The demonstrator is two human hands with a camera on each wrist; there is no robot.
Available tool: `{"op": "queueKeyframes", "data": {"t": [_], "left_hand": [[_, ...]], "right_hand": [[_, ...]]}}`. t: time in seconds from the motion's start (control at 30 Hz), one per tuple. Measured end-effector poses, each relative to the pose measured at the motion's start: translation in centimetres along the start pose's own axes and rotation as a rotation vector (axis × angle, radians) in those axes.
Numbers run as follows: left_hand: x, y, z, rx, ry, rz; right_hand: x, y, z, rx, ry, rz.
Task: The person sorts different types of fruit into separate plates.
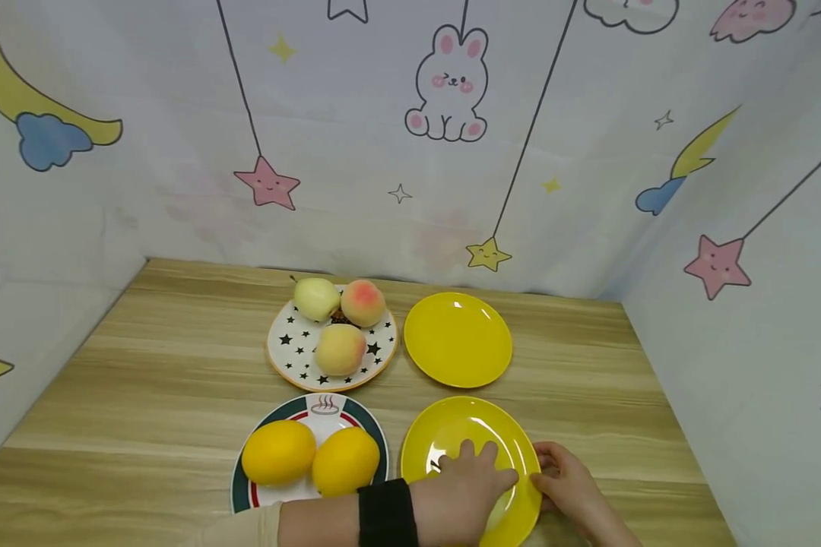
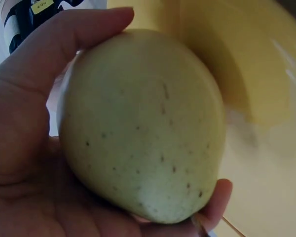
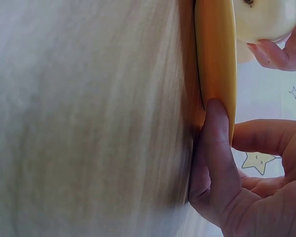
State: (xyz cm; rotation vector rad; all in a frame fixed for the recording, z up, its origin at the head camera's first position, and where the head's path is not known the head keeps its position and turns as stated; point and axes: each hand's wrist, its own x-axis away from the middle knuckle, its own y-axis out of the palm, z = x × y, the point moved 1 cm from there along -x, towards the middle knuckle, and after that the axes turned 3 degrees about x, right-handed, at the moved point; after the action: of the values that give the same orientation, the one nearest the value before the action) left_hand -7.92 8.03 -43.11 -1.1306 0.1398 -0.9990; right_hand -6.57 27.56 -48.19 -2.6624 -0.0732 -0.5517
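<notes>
My left hand [image 1: 461,490] reaches over the near yellow plate [image 1: 427,433]. It grips a pale green pear [image 2: 143,128] with small brown specks, the thumb and fingers curled round its sides. In the head view the hand hides most of the pear. At the plate's right edge, my right hand [image 1: 575,486] pinches the rim between thumb and fingers. The right wrist view shows one finger under the plate's side [image 3: 217,54] and another digit at its upper edge, with the pear [image 3: 271,19] above the plate.
Left of the near plate, a green-rimmed plate [image 1: 378,425] bears two yellow mangoes [image 1: 278,453]. Behind it, a star-patterned plate [image 1: 294,357] carries another pear [image 1: 317,298] and two peaches [image 1: 340,350]. A second yellow plate [image 1: 458,339] lies behind the near one. Printed curtains [image 1: 356,114] border the wooden table [image 1: 144,365].
</notes>
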Motion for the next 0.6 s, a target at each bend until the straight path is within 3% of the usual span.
{"op": "queueKeyframes", "data": {"t": [0.2,0.37,0.6], "left_hand": [[0.2,0.0,0.2,-0.066,-0.005,0.018],[0.4,-0.3,0.1,-0.060,-0.009,0.011],[1.1,-1.5,-0.2,-0.006,0.089,-0.073]], "right_hand": [[0.0,-0.1,-0.1,-0.014,-0.003,-0.012],[0.1,-0.2,-0.1,-0.015,-0.003,-0.027],[0.1,-0.3,-0.1,-0.002,-0.007,-0.029]]}}
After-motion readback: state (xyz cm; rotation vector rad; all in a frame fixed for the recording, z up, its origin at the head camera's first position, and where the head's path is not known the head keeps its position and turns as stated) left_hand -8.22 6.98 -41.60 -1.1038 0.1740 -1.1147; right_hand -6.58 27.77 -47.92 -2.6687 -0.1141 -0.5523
